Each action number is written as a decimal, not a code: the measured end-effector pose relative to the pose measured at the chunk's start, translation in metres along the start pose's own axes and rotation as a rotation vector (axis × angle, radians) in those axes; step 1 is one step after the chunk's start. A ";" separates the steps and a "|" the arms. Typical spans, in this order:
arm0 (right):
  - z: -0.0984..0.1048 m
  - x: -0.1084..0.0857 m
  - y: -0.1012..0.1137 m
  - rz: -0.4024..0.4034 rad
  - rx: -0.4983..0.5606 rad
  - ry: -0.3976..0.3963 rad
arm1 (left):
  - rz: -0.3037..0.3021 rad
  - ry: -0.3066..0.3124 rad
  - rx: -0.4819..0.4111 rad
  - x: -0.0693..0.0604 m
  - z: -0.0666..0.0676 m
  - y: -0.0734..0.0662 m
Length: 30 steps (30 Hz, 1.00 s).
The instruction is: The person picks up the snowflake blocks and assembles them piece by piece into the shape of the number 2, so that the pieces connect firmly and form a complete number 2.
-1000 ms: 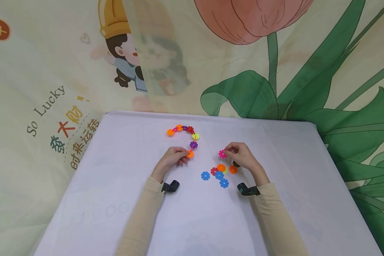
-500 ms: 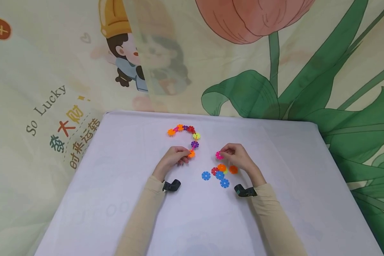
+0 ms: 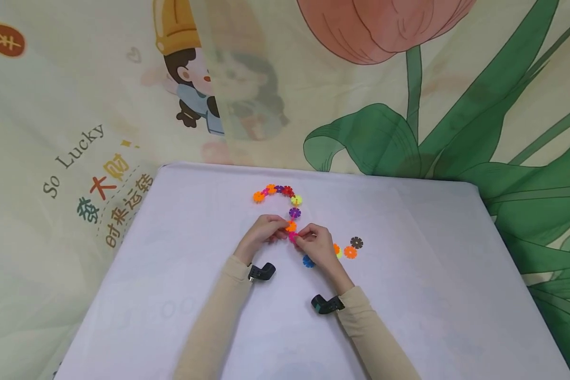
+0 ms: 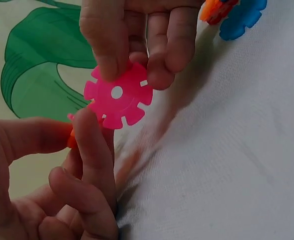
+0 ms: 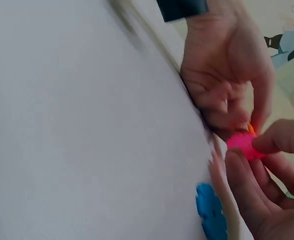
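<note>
My left hand (image 3: 264, 230) pinches the orange notched disc (image 3: 291, 226) at the near end of a curved chain of joined discs (image 3: 295, 212). Between the thumb and fingers of my right hand (image 3: 317, 244) is a pink notched disc (image 4: 118, 93), its flat face and centre hole showing in the left wrist view. The pink disc meets the edge of the orange one, which my left fingers mostly cover in both wrist views. Whether their slots are interlocked I cannot tell.
Loose discs lie by my right hand: a blue disc (image 3: 309, 261), an orange disc (image 3: 350, 252) and a dark disc (image 3: 357, 243). My right hand partly hides others. The white-covered table (image 3: 432, 295) meets a printed backdrop (image 3: 275, 105) behind.
My right hand has moved left with the pink disc, bringing it from above the loose pile to the orange disc. My left hand keeps its hold on the chain's end.
</note>
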State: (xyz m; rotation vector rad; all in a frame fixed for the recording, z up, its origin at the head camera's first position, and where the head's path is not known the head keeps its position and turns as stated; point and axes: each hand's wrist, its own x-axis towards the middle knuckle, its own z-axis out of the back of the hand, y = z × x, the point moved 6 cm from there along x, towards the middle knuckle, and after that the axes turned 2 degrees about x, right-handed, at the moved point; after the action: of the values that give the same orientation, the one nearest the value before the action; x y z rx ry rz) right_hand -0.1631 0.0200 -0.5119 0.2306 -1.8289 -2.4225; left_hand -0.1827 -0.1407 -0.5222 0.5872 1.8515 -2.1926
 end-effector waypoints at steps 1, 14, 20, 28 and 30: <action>-0.002 -0.002 0.001 0.005 -0.003 -0.018 | 0.007 -0.004 -0.013 0.000 0.000 0.000; -0.019 -0.019 0.004 0.040 0.026 -0.243 | 0.008 -0.021 -0.082 0.003 -0.001 0.001; -0.023 -0.022 0.007 0.056 0.020 -0.303 | 0.003 -0.044 -0.048 0.000 0.000 0.002; -0.025 -0.026 0.008 0.039 0.004 -0.384 | -0.004 -0.025 -0.043 -0.002 0.000 0.000; -0.026 -0.025 0.009 0.052 0.003 -0.396 | -0.008 -0.020 -0.050 -0.002 -0.001 0.000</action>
State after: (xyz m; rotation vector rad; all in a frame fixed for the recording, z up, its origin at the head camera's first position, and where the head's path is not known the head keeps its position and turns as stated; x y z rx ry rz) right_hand -0.1335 -0.0028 -0.5091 -0.3176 -1.9495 -2.5701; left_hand -0.1809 -0.1404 -0.5211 0.5474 1.8957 -2.1422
